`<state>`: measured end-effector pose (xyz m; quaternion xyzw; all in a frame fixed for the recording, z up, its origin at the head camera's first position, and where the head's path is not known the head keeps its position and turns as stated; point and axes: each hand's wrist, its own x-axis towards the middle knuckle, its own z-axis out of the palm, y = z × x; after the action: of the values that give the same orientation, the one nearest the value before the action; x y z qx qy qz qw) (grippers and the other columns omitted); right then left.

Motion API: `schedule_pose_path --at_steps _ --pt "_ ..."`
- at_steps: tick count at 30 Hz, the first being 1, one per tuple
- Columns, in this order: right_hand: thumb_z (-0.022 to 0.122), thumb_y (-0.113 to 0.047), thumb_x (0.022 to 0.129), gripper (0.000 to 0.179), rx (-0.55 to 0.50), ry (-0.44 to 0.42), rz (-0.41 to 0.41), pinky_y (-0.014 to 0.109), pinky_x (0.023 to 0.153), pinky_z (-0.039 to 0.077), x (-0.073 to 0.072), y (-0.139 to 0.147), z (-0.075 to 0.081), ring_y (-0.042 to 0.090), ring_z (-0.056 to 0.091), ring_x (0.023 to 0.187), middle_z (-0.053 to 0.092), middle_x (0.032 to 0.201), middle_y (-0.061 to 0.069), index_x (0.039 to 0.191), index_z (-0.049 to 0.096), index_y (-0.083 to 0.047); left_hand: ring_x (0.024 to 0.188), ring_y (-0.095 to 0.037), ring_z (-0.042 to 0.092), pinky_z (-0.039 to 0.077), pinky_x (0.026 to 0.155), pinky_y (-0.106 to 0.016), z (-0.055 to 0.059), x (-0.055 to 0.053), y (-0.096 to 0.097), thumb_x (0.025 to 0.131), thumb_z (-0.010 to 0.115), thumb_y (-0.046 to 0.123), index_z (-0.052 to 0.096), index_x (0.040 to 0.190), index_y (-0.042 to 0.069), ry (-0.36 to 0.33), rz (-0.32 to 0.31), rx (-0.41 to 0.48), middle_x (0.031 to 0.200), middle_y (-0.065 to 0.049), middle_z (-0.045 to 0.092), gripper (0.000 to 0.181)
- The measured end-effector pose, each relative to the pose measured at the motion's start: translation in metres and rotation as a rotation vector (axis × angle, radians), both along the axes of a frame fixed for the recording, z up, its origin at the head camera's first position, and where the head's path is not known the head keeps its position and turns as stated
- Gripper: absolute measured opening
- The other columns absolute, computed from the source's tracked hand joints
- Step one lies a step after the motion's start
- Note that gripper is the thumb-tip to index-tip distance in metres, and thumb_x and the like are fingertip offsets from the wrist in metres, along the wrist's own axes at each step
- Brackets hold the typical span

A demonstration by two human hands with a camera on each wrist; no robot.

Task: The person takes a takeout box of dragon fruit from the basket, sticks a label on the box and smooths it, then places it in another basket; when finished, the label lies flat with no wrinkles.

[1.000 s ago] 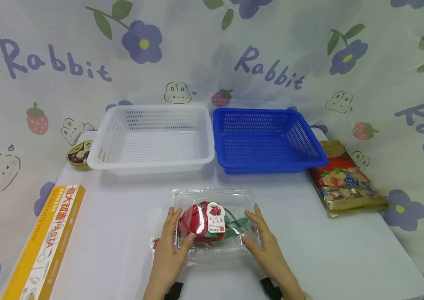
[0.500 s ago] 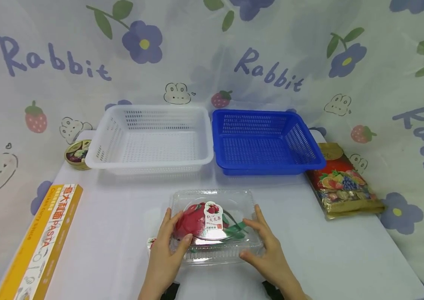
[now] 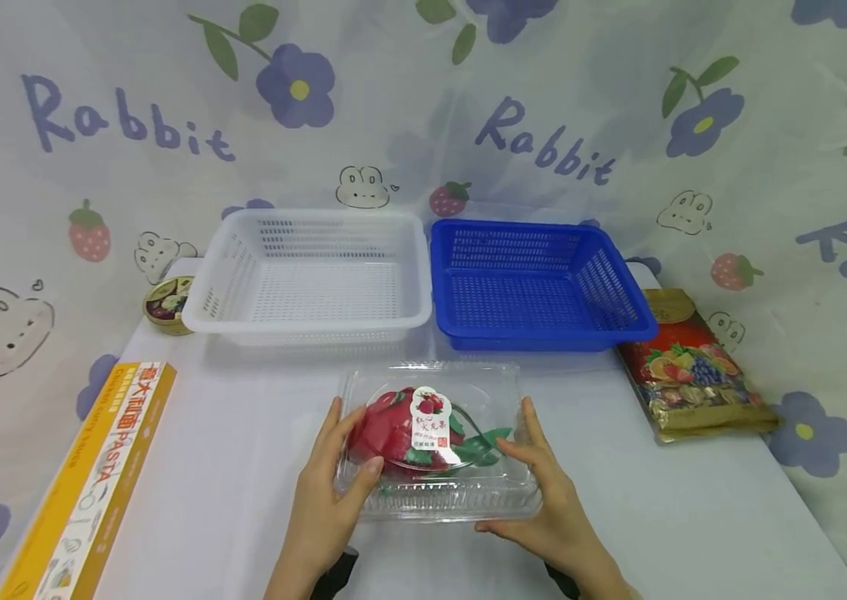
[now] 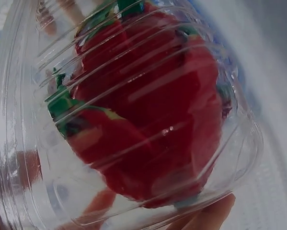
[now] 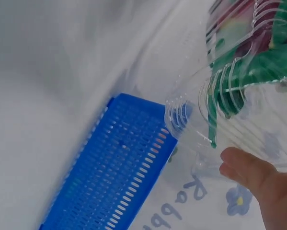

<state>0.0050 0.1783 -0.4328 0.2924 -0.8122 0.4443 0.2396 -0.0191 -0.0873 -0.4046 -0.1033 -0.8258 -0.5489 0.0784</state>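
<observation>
A clear plastic clamshell box (image 3: 453, 504) is between my two hands, its near edge tilted up off the white table. Inside lies a red dragon fruit (image 3: 382, 437) with green tips; a white label (image 3: 431, 421) sits on the lid. My left hand (image 3: 326, 492) grips the left end, thumb on the front corner and fingers along the side. At the right end my right hand (image 3: 547, 492) holds the box, with its thumb low at the near corner. The left wrist view shows the fruit (image 4: 153, 105) close through the ridged wall.
Behind the box stand a white basket (image 3: 311, 325) and a blue basket (image 3: 543, 337), side by side. A yellow pasta box (image 3: 93, 475) lies at the left, a round tin (image 3: 168, 304) beside the white basket. To the right is a red and gold packet (image 3: 694, 367).
Both hands have closed in on the ends of the clamshell box. It has been raised and tilted, and its far edge sits slightly higher in the head view.
</observation>
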Motion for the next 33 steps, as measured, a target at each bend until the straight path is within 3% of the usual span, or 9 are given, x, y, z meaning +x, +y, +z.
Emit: schedule_pose_path --at_steps 5,12,19,23,33 --pt "0.080 -0.032 0.077 0.066 -0.105 0.071 -0.006 0.025 0.117 0.026 -0.007 0.001 -0.001 0.031 0.017 0.150 0.016 0.152 0.040 0.118 0.053 0.012 0.140 -0.048 0.032 0.033 0.100 -0.070 0.004 -0.003 0.005 0.090 0.066 0.017 0.049 0.141 0.017 0.017 -0.012 0.018 0.157 -0.021 0.028 0.054" --pt "0.086 -0.020 0.071 0.056 -0.320 0.050 0.033 0.025 0.118 0.026 -0.011 0.004 0.001 0.028 0.021 0.150 0.020 0.155 0.033 0.108 0.055 0.008 0.143 -0.045 0.028 0.037 0.098 -0.069 0.008 -0.009 0.011 0.091 0.064 0.015 0.050 0.140 0.019 0.052 -0.049 0.069 0.158 -0.019 0.027 0.051" --pt "0.085 -0.009 0.070 0.055 -0.465 0.113 0.103 0.031 0.116 0.031 -0.015 0.014 0.004 0.030 0.027 0.148 0.021 0.156 0.029 0.110 0.053 0.010 0.145 -0.042 0.028 0.039 0.098 -0.070 0.013 -0.013 0.016 0.090 0.060 0.011 0.046 0.142 0.022 0.116 -0.147 0.099 0.161 -0.010 0.023 0.055" --pt "0.085 -0.004 0.069 0.054 -0.532 0.149 0.121 0.033 0.115 0.033 -0.017 0.020 0.006 0.032 0.030 0.146 0.025 0.155 0.029 0.112 0.055 0.009 0.146 -0.038 0.027 0.037 0.102 -0.066 0.018 -0.015 0.020 0.090 0.061 0.011 0.041 0.146 0.023 0.155 -0.196 0.053 0.162 -0.008 0.020 0.060" --pt "0.085 -0.002 0.069 0.051 -0.609 0.167 0.069 0.033 0.111 0.038 -0.024 0.039 0.011 0.031 0.035 0.144 0.029 0.154 0.029 0.109 0.056 0.011 0.145 -0.024 0.033 0.043 0.103 -0.055 0.023 -0.018 0.034 0.089 0.068 0.017 0.038 0.147 0.023 0.259 -0.204 -0.105 0.161 -0.006 0.026 0.065"
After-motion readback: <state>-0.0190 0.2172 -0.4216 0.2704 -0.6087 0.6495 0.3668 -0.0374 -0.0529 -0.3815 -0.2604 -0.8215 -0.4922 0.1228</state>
